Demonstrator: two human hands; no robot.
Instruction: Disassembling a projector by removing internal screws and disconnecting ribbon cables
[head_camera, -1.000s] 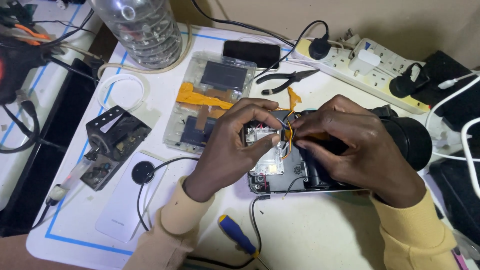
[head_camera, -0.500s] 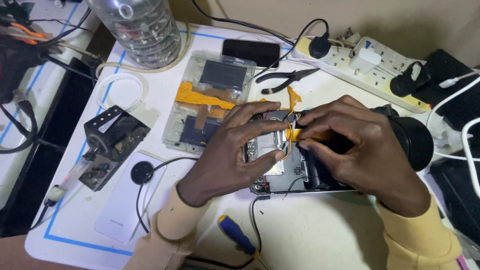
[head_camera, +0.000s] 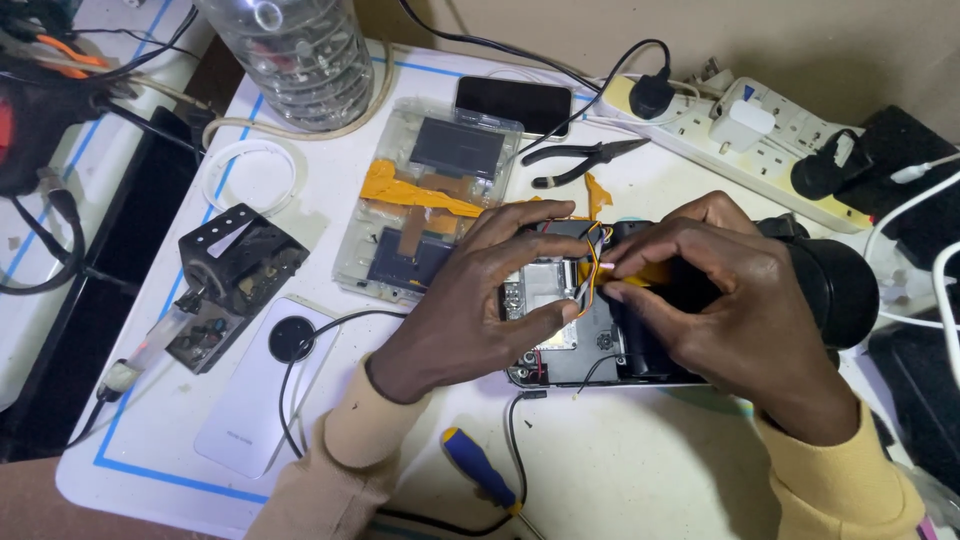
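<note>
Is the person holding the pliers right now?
No, the pliers lie untouched on the table while both hands, left hand and right hand, work on the opened camera.

Place: small electronics repair bench
Signs: needle-nose pliers (head_camera: 583, 158), screwdriver (head_camera: 481, 467), power strip (head_camera: 740, 140), clear parts tray (head_camera: 430, 200), opened camera (head_camera: 640, 320)

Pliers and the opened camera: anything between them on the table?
Head view: only a torn scrap of orange tape lies between the pliers and the camera.

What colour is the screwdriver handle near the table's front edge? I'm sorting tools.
Blue with a yellow end, on the screwdriver, in the head view.
</note>
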